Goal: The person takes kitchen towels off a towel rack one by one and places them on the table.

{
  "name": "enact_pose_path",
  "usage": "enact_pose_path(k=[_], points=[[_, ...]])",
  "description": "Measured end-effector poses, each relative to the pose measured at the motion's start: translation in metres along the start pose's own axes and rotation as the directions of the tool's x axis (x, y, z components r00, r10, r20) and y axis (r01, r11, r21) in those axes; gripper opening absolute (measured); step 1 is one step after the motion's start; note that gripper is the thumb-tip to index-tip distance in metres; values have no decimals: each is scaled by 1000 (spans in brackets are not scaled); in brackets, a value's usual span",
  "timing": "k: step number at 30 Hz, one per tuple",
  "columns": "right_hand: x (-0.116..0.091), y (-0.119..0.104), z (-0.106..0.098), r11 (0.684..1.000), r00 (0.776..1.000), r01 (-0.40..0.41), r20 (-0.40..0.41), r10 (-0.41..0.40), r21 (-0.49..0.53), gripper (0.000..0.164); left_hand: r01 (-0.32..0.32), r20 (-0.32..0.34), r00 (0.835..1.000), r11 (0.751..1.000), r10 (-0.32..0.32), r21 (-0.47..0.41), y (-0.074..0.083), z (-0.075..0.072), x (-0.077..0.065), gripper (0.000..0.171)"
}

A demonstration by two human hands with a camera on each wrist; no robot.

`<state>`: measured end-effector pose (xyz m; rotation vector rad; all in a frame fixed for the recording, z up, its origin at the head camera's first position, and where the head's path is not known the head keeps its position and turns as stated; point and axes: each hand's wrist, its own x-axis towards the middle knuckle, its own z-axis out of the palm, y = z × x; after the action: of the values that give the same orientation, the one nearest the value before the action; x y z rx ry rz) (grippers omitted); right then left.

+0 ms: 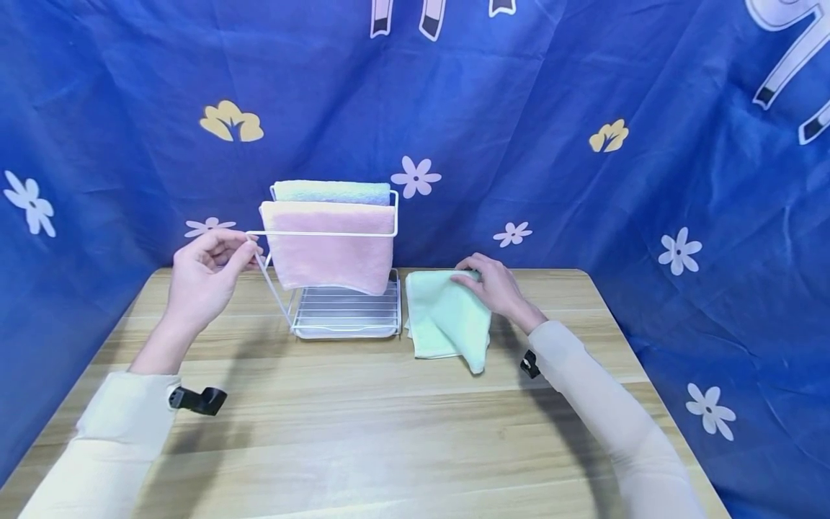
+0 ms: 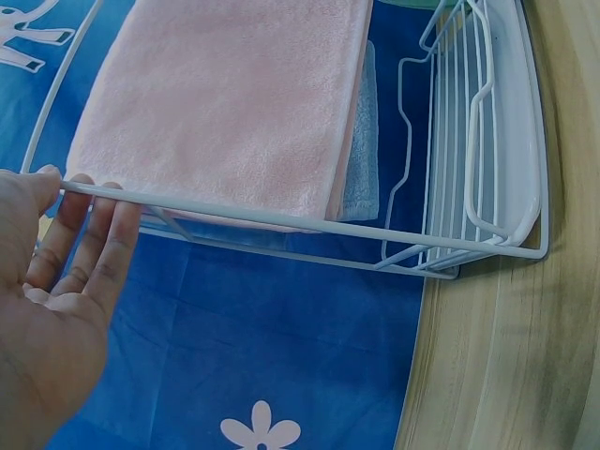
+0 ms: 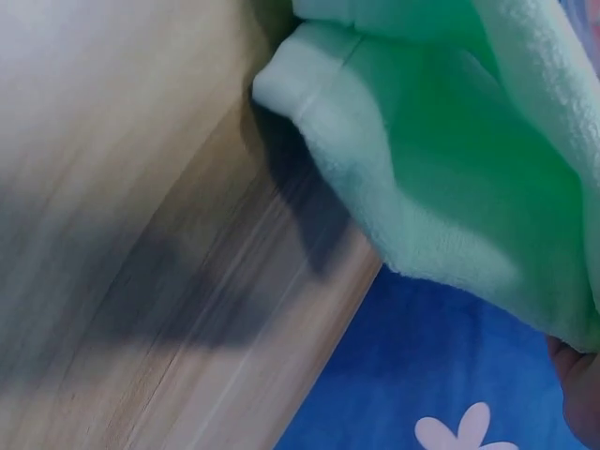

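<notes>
A white wire towel rack stands at the back of the table. My left hand pinches its upper left front corner between thumb and fingers; the left wrist view shows the fingers against the wire. Over the rack's bars hang a pink towel and, behind it, a light blue towel. To the right of the rack, my right hand holds a mint green towel by its upper edge. This towel is folded, and one corner droops toward the front. In the right wrist view most of that hand is out of frame.
At the rack's base sits a white tray under a wire grid. The wood-grain table reaches back to a blue curtain printed with flowers. Each wrist carries a small black device, the left one lying over the cuff.
</notes>
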<state>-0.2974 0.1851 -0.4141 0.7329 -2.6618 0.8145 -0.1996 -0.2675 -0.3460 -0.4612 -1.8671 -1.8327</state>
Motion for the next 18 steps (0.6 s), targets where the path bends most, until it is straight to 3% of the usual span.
enact_pose_path(k=[6,18], points=[[9,11,2,998,999,-42,32,41,38,23,3,-12,1000,998,-2,61,0,-1,0,15],[21,31,8,989,989,-122,98,113,86,24,5,-7,1000,997,-5,74,0,-2,-1,12]])
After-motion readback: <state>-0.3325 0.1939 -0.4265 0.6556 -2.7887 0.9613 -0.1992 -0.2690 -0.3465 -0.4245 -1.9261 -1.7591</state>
